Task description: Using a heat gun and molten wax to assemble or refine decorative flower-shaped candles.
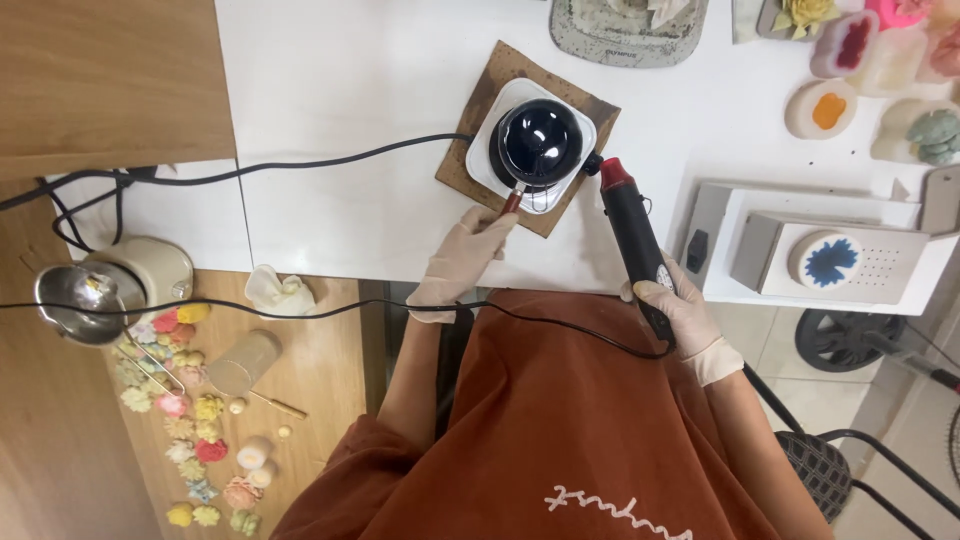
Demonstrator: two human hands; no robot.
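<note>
Currently I'm gripping the black pot [540, 143] handle with my left hand [462, 258] on the hot plate [480, 150], right hand [678, 310] clamping the heat gun [632, 235] beside it; slack cord could snag and tip the pot.

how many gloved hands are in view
2. The left hand grips the handle of the small dark pot on the white hot plate. The right hand holds the black heat gun, aimed at the pot. No others show.
</note>
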